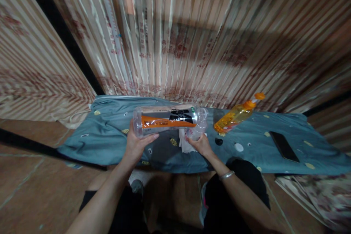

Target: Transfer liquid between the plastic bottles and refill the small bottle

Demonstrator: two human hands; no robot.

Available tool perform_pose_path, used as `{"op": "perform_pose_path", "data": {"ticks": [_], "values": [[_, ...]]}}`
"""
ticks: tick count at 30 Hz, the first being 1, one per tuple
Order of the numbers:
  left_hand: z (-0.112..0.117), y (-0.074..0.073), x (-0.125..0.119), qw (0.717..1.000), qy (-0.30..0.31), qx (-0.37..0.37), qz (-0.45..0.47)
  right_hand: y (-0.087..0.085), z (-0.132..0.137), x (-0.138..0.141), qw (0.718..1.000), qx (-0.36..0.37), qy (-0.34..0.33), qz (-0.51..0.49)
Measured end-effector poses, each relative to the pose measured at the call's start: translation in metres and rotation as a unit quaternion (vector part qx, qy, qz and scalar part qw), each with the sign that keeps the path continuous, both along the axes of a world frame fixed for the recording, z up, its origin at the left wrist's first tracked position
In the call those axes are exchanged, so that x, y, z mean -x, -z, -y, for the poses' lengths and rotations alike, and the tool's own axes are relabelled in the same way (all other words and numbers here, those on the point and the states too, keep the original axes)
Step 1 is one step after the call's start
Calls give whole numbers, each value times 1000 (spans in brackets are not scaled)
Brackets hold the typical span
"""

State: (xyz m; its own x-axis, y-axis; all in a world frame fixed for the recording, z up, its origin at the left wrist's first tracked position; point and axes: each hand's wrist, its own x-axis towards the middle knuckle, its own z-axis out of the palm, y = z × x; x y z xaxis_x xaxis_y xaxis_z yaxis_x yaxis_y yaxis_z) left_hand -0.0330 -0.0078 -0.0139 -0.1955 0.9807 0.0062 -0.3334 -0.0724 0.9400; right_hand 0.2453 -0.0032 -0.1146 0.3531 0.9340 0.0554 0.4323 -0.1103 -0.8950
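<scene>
— Head view: where is the bottle?
— The bottle [167,120] is held level above the sheet [109,135]. The left hand [135,146] has its fingers clamped round the base. The right hand [201,145] is closed on a rag [184,143] at the neck, so the rag lies between its fingers and the bottle.
— Surroundings?
— An orange bottle [236,115] is near on the right, a cap [218,141] lies beside it, and a phone [283,146] is farther right.

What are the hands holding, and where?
A clear labelled bottle held sideways: left hand grips its base end; right hand holds a white cloth by its neck end.

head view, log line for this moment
left hand: holds clear bottle sideways | right hand: white cloth at its neck | on teal sheet: orange bottle, phone
</scene>
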Motion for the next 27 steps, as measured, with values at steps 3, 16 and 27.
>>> {"op": "perform_pose_path", "data": {"ticks": [3, 16, 27], "values": [[0, 0, 0, 1000, 0, 2, 4, 0, 0, 0, 1000, -6, -7, -14], [-2, 6, 3, 1000, 2, -18, -25, 1, -1, -1, 1000, -13, -21, -3], [-1, 2, 1, 1000, 4, -17, -18, 1, 0, -3, 1000, -10, -23, 7]]}}
